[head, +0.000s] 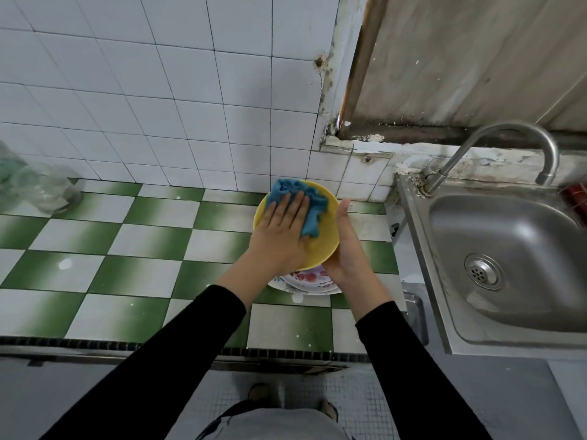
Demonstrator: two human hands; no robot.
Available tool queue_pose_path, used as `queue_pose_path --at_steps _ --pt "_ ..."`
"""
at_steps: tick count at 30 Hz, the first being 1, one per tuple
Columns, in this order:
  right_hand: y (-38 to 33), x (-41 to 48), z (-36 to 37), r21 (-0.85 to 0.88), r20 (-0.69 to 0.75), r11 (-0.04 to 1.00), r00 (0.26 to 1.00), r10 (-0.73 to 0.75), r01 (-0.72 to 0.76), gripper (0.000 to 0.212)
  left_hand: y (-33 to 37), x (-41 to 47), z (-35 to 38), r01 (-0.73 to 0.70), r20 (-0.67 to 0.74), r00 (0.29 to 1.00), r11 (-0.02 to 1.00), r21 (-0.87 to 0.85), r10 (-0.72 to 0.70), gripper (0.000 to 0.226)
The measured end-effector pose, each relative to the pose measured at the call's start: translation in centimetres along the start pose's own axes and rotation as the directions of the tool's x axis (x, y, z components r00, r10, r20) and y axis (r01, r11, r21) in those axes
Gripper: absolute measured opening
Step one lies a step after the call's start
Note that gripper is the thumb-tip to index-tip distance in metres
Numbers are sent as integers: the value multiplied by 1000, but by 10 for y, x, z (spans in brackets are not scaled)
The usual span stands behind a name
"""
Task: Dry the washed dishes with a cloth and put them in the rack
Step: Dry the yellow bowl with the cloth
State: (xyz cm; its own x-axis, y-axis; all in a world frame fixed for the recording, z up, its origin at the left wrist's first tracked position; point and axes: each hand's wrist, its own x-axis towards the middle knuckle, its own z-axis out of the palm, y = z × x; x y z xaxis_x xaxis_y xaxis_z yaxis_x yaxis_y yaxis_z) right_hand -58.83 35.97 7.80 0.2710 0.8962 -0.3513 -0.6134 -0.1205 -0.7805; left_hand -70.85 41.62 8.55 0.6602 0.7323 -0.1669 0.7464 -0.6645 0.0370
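A yellow plate (324,239) is held tilted above the green-and-white tiled counter (152,242). My left hand (282,230) lies flat with straight fingers on a blue cloth (308,201), pressing it against the plate's face. My right hand (344,246) cups the plate's right rim from the side and below, thumb pointing up. Under the plate a stack of floral plates (305,282) rests on the counter, mostly hidden by the hands. No rack is in view.
A steel sink (508,249) with a curved tap (508,138) stands to the right. Clear glass jars (41,192) sit at the far left against the tiled wall. A red object (576,195) shows at the right edge. The counter's front edge runs below my forearms.
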Motion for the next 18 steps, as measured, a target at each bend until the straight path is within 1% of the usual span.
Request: queue_pose_path --at_steps 2,4,5,7,9,10,11,12,14,15,16,17,18 --pt "1 1 2 3 -7 1000 1000 16 -16 82 -1 4 -1 -91 19 995 982 -168 95 64" --pt "0 2 2 9 -35 1000 999 25 -25 84 -2 6 -5 -187 21 977 906 -379 210 64" --pt "-1 2 3 21 -52 999 998 36 -35 84 -1 6 -7 -204 38 967 855 -476 251 64" --pt "-4 3 2 39 -78 997 995 62 -59 84 1 2 -12 -146 131 950 774 -616 283 61" --pt "-6 6 -3 22 -111 997 991 75 -73 80 -1 -4 -21 -41 248 925 724 -688 288 50" --pt "-7 9 -6 12 -127 997 989 80 -79 82 -1 -7 -27 0 299 909 718 -696 290 43" --pt "-8 9 -6 -4 -147 997 986 81 -82 90 -2 -10 -34 20 340 892 725 -688 298 37" --pt "-9 9 -5 -18 -165 996 983 80 -85 103 -1 -13 -40 18 377 875 759 -651 303 35" --pt "-7 11 -7 -65 -191 995 980 55 -69 123 1 -15 -43 -4 441 862 874 -487 250 33" --pt "-6 11 -7 -96 -205 994 978 32 -52 126 3 -14 -41 -7 454 871 929 -371 188 32" --pt "-6 10 -6 -121 -208 992 978 3 -29 124 4 -15 -39 24 469 877 964 -265 107 30" --pt "-7 7 -3 -139 -209 990 978 -28 -1 118 3 -15 -35 30 476 878 985 -167 54 28" --pt "-7 6 -3 -143 -201 989 978 -57 29 109 0 -14 -29 0 453 890 996 -94 43 31"
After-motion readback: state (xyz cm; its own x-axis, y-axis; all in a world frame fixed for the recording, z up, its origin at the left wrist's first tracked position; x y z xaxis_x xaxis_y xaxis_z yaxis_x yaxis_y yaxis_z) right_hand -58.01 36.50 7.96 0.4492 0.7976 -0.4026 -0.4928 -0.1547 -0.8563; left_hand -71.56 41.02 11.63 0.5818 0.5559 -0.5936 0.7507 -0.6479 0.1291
